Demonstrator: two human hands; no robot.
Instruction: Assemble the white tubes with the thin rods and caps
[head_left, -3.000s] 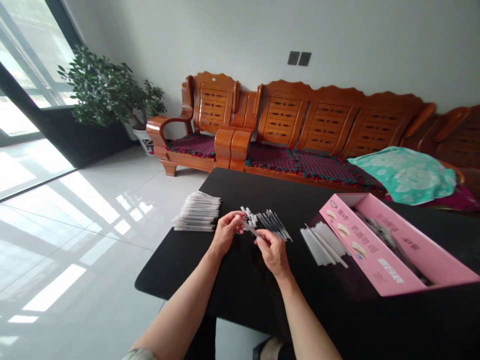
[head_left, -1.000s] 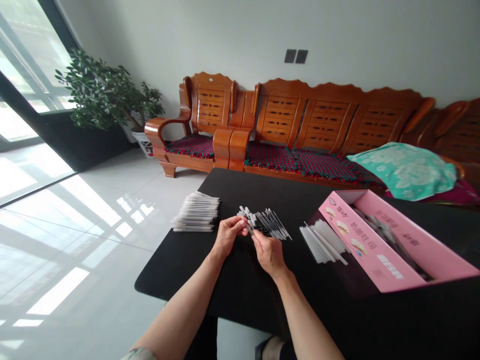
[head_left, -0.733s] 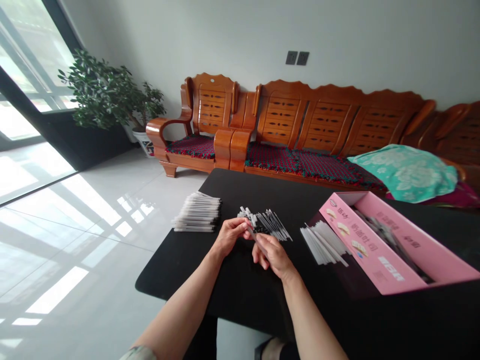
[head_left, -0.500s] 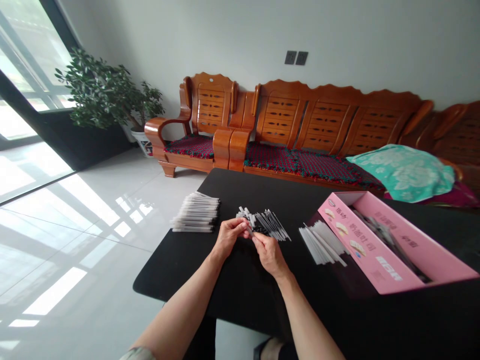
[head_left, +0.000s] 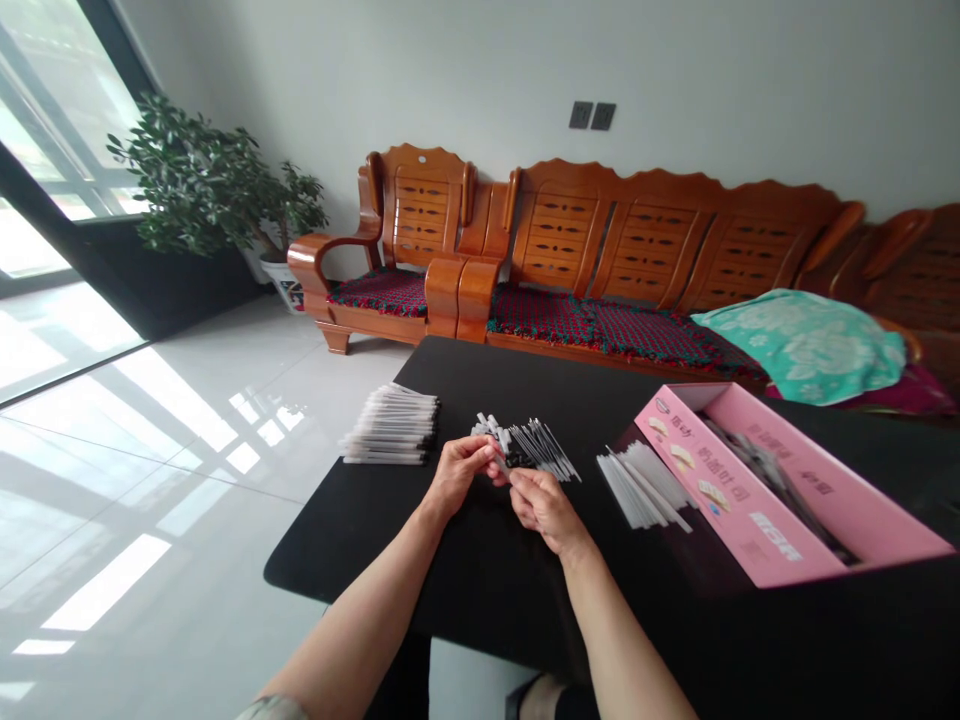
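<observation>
Arms [head_left: 360,610] reached forward over a black table [head_left: 337,560], and the left hand [head_left: 459,474] and right hand [head_left: 544,508] met in the middle, fingers bent in a narrow pinch around a thin tube [head_left: 499,470], though it was hard to tell which hand held it. A heap of tubes [head_left: 536,452] lay just past the hands, between a white pile [head_left: 390,430] and another pile [head_left: 641,490] beside a pink box [head_left: 739,480]. Behind the table stood a wooden sofa [head_left: 600,230] with a green cloth [head_left: 799,345], and a plant [head_left: 210,180] stood by a window [head_left: 60,100].
</observation>
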